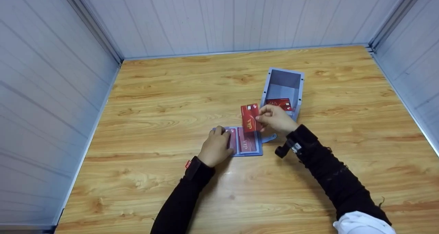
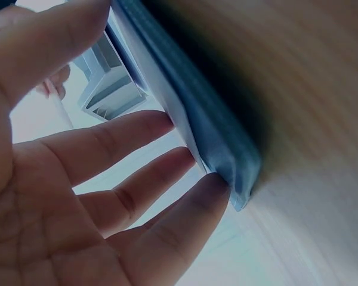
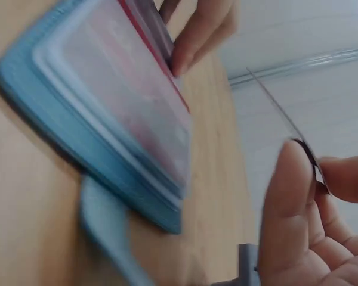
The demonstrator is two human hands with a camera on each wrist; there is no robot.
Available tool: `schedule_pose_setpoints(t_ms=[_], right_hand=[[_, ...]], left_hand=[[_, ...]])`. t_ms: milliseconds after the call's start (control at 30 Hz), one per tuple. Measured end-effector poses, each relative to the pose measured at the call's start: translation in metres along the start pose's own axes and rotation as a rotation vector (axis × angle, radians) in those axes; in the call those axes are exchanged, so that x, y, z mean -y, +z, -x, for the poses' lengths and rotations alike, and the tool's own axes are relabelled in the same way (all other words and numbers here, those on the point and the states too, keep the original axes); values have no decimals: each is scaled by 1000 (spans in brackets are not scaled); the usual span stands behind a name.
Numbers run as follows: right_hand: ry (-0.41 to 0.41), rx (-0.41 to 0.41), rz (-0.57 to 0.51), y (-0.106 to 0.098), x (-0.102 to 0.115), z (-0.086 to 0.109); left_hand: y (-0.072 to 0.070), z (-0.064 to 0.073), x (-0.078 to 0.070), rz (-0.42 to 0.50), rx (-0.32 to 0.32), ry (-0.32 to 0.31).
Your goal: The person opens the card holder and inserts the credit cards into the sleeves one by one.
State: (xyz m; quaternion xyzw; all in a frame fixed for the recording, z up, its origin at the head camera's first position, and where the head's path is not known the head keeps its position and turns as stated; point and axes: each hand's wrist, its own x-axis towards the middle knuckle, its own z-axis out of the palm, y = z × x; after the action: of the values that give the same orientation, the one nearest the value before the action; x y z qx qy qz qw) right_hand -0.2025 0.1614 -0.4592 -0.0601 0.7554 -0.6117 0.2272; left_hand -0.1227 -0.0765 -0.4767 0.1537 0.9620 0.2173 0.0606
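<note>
A red VIP card (image 1: 250,118) is pinched between the thumb and fingers of my right hand (image 1: 277,118), held over the right side of a blue card holder. The holder (image 3: 53,101) lies spread on the table, red cards (image 1: 247,141) showing in its clear sleeves and a strap with a snap (image 1: 270,138) sticking out to the right. My left hand (image 1: 216,147) rests on the holder's left side, and the left wrist view shows its fingertips (image 2: 161,121) touching the sleeves and edge. In the right wrist view the pinched card (image 3: 280,110) appears almost edge-on.
Just beyond my right hand stands a grey open-topped box (image 1: 283,84), with more red VIP cards (image 1: 278,103) at its near end. The wood-grain table (image 1: 164,100) is bounded by pale panel walls (image 1: 219,21) at the back and both sides.
</note>
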Motion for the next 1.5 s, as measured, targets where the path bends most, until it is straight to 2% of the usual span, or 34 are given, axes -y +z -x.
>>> schedule_pose_setpoints(t_ms=[133,367,800,1033,1233,1400,1500], right_hand=[[30,57,-33,-2,-13,4],[63,75,-140,-7,-32,5],[31,72,-153,-15,-47,8],[39,70,-122,-15,-50,8],[45,63,-112,-16,-50,7],[43,59,-118,-16,-52,7],[38,51,-115,-16,-52,8]], left_hand=[[-1,-1,-1,-4,5,3],[-3,-1,-2,-15,3,2],[0,1,-2,-36,-16,-8],[-1,3,-3,-31,-12,-3],[1,0,-14,-72,-32,7],[9,-6,-33,-83,-82,48],[16,-9,-44,-122,-114,86]])
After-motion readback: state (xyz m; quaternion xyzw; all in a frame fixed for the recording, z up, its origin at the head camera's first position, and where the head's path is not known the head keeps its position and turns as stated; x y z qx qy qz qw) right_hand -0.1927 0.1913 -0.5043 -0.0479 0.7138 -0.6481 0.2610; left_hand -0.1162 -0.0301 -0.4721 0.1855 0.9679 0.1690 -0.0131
